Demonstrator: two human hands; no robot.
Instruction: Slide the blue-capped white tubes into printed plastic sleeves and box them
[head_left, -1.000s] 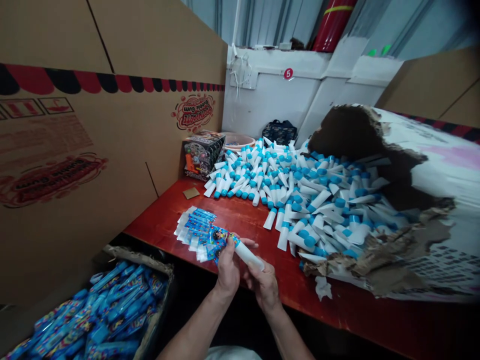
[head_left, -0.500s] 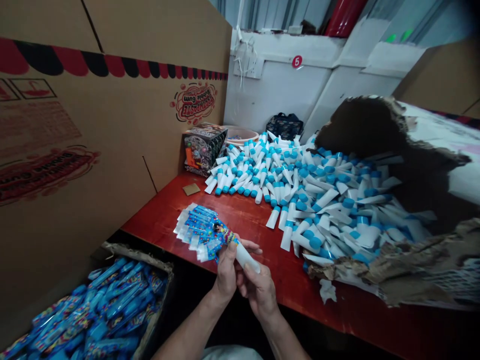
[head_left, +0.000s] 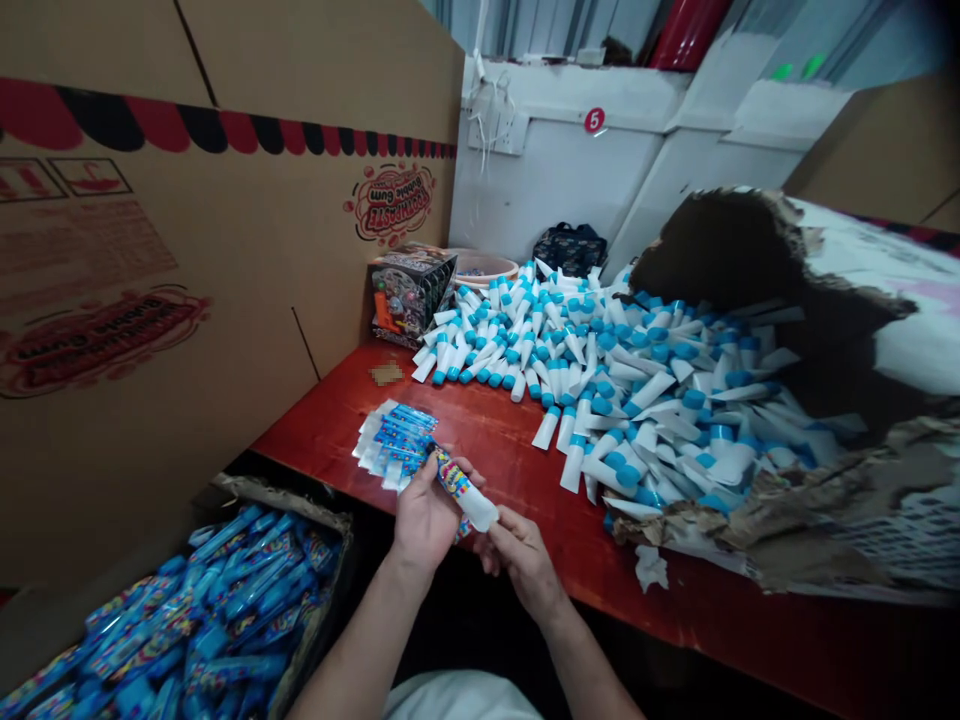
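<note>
Count: one tube (head_left: 475, 508), one printed sleeve (head_left: 452, 477); left hand (head_left: 424, 515) grips both, right hand (head_left: 523, 557) pinches the pale end, sleeve's further on than before.

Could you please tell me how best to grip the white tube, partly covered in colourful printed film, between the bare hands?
I would pinch the white tube by its wide, flat bare end, coming from the right: it projects beyond the left hand, which cradles the printed part, and points toward the right hand.

Two hands (head_left: 426, 515), one held tube (head_left: 466, 492); dozens loose white tubes (head_left: 649, 390); one dark bag (head_left: 570, 250).
</note>
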